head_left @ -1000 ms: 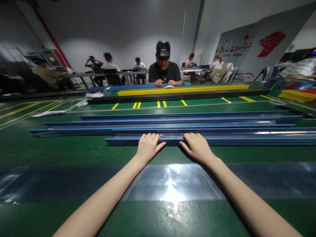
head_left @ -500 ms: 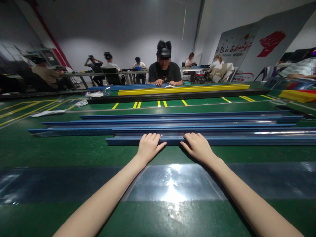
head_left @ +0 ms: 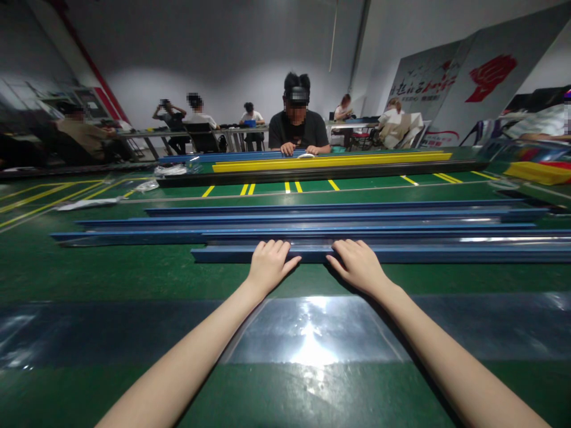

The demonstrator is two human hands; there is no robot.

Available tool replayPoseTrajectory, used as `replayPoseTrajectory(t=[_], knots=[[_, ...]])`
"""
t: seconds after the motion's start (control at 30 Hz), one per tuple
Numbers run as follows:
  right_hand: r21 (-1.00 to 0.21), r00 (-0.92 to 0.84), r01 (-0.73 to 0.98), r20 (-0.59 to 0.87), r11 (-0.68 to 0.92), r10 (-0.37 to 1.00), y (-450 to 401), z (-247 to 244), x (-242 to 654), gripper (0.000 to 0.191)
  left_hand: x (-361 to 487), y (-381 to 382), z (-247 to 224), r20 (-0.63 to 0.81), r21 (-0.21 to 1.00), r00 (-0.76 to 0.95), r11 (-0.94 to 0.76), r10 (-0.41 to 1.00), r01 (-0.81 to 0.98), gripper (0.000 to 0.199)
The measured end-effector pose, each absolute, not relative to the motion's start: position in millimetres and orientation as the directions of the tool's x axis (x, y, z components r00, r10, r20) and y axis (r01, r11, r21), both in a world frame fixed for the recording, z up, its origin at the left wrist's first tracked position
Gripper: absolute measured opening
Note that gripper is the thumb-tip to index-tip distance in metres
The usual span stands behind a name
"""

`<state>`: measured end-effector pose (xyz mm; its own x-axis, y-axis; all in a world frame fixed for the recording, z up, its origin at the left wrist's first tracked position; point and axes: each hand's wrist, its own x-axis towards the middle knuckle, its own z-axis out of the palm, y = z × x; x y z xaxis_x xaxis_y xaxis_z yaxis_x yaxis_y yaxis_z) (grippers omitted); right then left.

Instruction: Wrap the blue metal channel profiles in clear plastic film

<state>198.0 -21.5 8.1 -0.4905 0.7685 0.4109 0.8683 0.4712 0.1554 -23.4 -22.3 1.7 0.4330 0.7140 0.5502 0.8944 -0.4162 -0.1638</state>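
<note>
Both hands rest on the nearest blue channel strip point(head_left: 446, 256), which lies across the green table point(head_left: 147, 273). My left hand point(head_left: 269, 261) has its fingers over the strip's upper edge and its thumb along the near side. To the right, my right hand point(head_left: 357, 261) grips the same strip in a mirrored way, a short gap between the two thumbs. Behind this strip lie several more blue strips point(head_left: 134, 222), roughly parallel. A flat clear plastic sheet point(head_left: 312, 330) stretches across the table under my forearms.
Farther back lie a yellow strip point(head_left: 334, 161), a black strip point(head_left: 312, 173) and bundled clear plastic point(head_left: 170, 170). A person point(head_left: 298, 128) sits opposite, hands at the far edge. A yellow tray point(head_left: 537, 173) stands at the right. Several people sit behind.
</note>
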Motion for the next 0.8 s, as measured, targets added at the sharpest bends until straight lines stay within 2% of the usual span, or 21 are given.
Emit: replayPoseTrajectory(t=[0.8], knots=[[0.16,-0.487,0.871,0.414,0.465,0.769,-22.1,8.9,197.6,0.027,-23.6,-21.8,1.6,0.559,-0.16,0.437,-0.426,0.705,0.891,0.034]])
